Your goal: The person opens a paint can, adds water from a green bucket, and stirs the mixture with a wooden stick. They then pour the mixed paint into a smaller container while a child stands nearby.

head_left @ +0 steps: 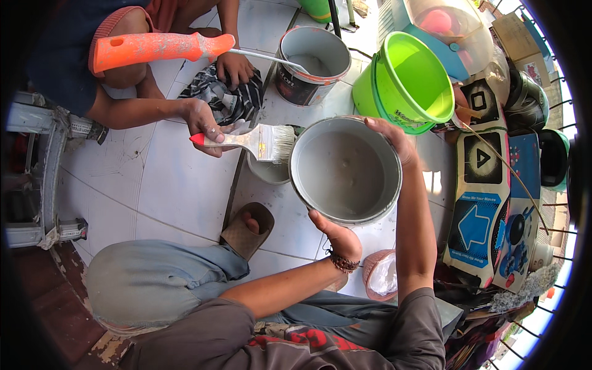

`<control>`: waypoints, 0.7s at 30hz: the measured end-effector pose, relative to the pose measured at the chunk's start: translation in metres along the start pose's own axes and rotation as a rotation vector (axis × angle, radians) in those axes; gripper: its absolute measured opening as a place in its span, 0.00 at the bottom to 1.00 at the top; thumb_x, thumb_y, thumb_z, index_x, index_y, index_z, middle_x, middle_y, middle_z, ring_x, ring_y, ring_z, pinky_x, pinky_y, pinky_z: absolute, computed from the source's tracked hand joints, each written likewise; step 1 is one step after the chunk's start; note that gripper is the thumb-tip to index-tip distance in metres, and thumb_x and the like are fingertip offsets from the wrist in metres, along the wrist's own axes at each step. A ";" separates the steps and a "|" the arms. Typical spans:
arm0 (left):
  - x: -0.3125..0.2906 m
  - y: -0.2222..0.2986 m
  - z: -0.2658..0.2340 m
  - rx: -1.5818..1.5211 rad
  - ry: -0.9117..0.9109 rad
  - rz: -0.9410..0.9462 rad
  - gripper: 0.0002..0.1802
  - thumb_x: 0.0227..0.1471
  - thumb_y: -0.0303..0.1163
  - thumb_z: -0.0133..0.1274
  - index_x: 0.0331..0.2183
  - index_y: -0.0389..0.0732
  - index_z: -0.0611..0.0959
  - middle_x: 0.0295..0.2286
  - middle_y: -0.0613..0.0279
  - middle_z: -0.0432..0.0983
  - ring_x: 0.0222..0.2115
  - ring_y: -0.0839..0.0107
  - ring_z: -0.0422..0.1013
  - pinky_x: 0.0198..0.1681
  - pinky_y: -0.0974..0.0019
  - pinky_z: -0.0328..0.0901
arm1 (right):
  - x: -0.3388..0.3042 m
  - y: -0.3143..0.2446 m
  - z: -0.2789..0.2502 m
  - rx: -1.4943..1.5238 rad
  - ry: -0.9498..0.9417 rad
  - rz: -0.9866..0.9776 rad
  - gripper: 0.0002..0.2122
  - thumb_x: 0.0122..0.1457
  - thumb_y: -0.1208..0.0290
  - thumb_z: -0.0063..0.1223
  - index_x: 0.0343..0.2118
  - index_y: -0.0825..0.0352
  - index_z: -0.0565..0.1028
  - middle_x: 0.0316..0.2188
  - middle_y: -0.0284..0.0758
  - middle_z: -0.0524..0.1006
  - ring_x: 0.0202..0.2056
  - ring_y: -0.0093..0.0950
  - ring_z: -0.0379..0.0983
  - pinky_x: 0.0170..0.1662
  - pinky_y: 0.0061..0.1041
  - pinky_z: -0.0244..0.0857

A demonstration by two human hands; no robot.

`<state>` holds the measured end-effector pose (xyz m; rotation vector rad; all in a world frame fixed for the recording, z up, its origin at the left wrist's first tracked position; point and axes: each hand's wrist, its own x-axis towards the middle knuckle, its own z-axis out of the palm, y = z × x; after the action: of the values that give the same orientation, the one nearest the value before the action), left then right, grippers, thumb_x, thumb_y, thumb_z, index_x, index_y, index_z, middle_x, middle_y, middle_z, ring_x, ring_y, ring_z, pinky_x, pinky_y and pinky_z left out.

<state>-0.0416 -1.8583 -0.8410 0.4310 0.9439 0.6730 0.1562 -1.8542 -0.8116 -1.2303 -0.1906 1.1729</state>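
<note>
Both my hands hold a round tub of grey paint, tilted so that its inside faces up toward me. My left hand, with a beaded bracelet at the wrist, supports the near side, thumb at the rim and other fingers hidden below. Around the far right rim curls my right hand. At the tub's left edge is a paintbrush with pale bristles, held by a co-worker's hand. Below it, partly covered by my tub, a smaller container holds grey paint.
A paint bucket with an orange-handled roller in it stands beyond. Green buckets are on the right, near patterned boxes. A co-worker's other hand rests on striped cloth. A ladder lies left; a pink basket sits near my right arm.
</note>
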 end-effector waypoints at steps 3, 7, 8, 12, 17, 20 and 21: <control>0.002 -0.002 0.000 -0.014 0.010 0.014 0.46 0.59 0.65 0.26 0.61 0.34 0.52 0.61 0.54 0.48 0.61 0.66 0.47 0.64 0.65 0.41 | 0.003 0.000 -0.003 -0.020 0.039 0.018 0.19 0.59 0.61 0.52 0.44 0.73 0.76 0.36 0.41 0.79 0.37 0.27 0.74 0.43 0.25 0.67; 0.003 -0.006 0.000 -0.012 0.044 0.039 0.46 0.59 0.65 0.26 0.61 0.33 0.53 0.61 0.54 0.48 0.61 0.66 0.47 0.64 0.66 0.41 | 0.003 0.003 -0.007 -0.090 0.104 0.015 0.18 0.58 0.60 0.54 0.41 0.72 0.77 0.34 0.39 0.79 0.34 0.25 0.74 0.40 0.24 0.67; 0.002 -0.006 0.000 -0.007 0.050 0.030 0.46 0.59 0.65 0.26 0.61 0.33 0.53 0.61 0.53 0.48 0.61 0.66 0.47 0.64 0.66 0.41 | 0.002 0.002 -0.007 -0.104 0.114 0.022 0.18 0.58 0.59 0.54 0.41 0.72 0.77 0.34 0.39 0.79 0.34 0.25 0.74 0.40 0.24 0.67; 0.009 -0.008 0.000 -0.025 0.047 0.005 0.46 0.59 0.65 0.26 0.61 0.33 0.52 0.61 0.53 0.47 0.61 0.66 0.47 0.64 0.65 0.41 | 0.002 -0.002 0.000 -0.107 0.136 0.025 0.18 0.57 0.59 0.54 0.41 0.71 0.78 0.34 0.39 0.79 0.33 0.25 0.74 0.39 0.24 0.67; 0.008 -0.011 -0.002 -0.041 0.051 -0.012 0.46 0.59 0.66 0.25 0.61 0.34 0.52 0.61 0.53 0.47 0.61 0.66 0.46 0.64 0.65 0.41 | 0.010 0.007 -0.014 0.002 0.092 0.024 0.18 0.57 0.59 0.55 0.40 0.72 0.78 0.33 0.39 0.79 0.33 0.25 0.74 0.38 0.22 0.67; 0.008 0.003 0.006 0.022 0.016 0.039 0.46 0.59 0.65 0.26 0.61 0.34 0.52 0.61 0.53 0.48 0.61 0.66 0.47 0.64 0.66 0.41 | 0.007 0.005 -0.004 0.011 0.137 -0.017 0.17 0.57 0.60 0.54 0.37 0.72 0.78 0.31 0.39 0.79 0.31 0.25 0.74 0.36 0.22 0.67; 0.011 0.003 0.007 0.003 0.030 0.008 0.46 0.59 0.65 0.26 0.61 0.34 0.52 0.61 0.53 0.48 0.61 0.66 0.47 0.64 0.66 0.41 | 0.009 0.008 -0.011 -0.022 0.180 -0.037 0.17 0.57 0.60 0.54 0.37 0.72 0.78 0.31 0.39 0.79 0.31 0.25 0.74 0.36 0.22 0.67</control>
<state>-0.0318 -1.8488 -0.8424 0.4283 0.9717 0.6869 0.1630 -1.8554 -0.8260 -1.3385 -0.0912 1.0248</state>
